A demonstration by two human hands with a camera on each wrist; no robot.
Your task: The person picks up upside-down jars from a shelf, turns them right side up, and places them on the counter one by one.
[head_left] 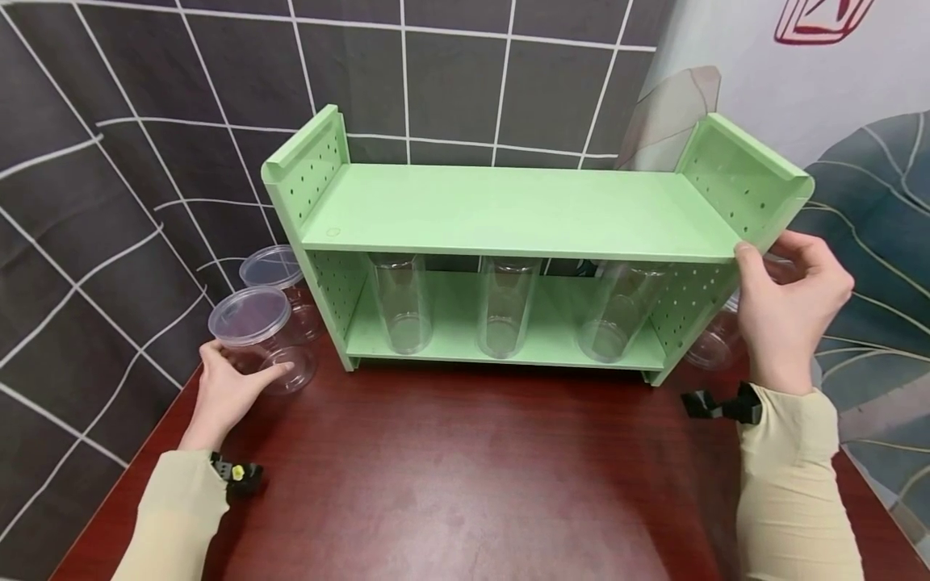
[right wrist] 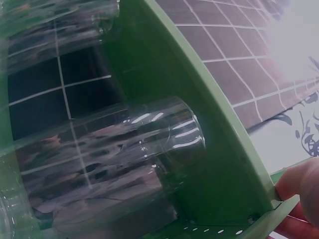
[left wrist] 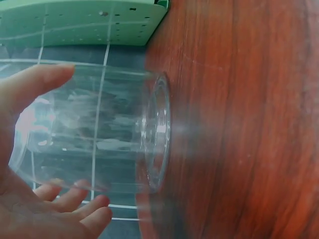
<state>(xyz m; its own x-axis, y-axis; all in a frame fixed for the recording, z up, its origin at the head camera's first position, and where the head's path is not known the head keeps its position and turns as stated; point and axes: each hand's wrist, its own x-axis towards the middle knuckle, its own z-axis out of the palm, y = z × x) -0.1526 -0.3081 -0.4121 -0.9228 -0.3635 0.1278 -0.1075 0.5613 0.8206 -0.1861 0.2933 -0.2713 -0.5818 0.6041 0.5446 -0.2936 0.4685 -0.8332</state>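
Observation:
My left hand (head_left: 227,391) has its thumb and fingers around a clear plastic jar (left wrist: 99,132) with a pale bluish lid (head_left: 249,313). The jar stands upright at the left of the green two-tier shelf (head_left: 501,210), its base at the tabletop. At the shelf's other end, my right hand (head_left: 792,303) pinches the right side panel (head_left: 748,181) near the upper board's front corner. Thumb in front, fingers behind, as the right wrist view (right wrist: 299,184) shows part of this hand. Three tall clear containers, one of them in the middle (head_left: 504,311), stand on the lower board.
Behind the held jar is a second lidded jar (head_left: 279,278). Another clear container (head_left: 715,339) stands at the right, partly hidden by the right hand. The reddish-brown wooden table (head_left: 465,468) meets a dark grid-patterned backdrop (head_left: 465,89) and a patterned cloth (head_left: 879,266).

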